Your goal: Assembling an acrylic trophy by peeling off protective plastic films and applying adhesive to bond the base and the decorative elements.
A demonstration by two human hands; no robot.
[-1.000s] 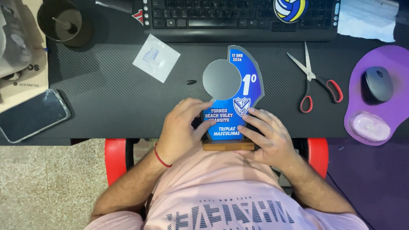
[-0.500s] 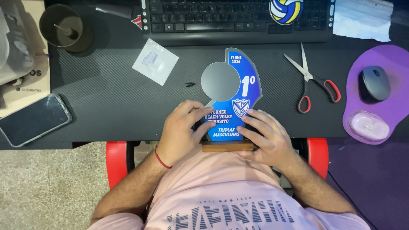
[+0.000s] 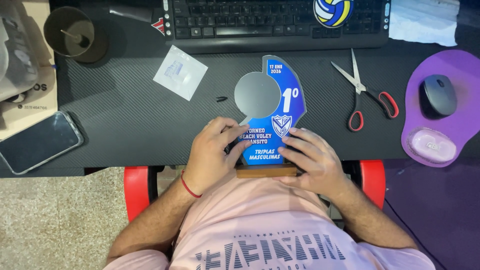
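Observation:
A blue trophy plaque (image 3: 280, 107) with a grey round disc and a wooden base (image 3: 266, 171) lies flat at the near edge of the black desk (image 3: 125, 115). My left hand (image 3: 212, 152) rests on its lower left side, fingers curled against the blue face. My right hand (image 3: 312, 160) lies on the lower right side, fingers spread over the plaque near the base. Both hands press on the plaque together.
Red-handled scissors (image 3: 367, 95) lie to the right. A purple mouse pad (image 3: 450, 145) holds a grey mouse (image 3: 439, 95). A keyboard (image 3: 270, 22) spans the back. A small clear packet (image 3: 179, 72), a tiny dark screw (image 3: 221, 98), a phone (image 3: 37, 142) and a dark cup (image 3: 67, 32) lie left.
The hands and plaque keep the same hold; only the head view has shifted slightly.

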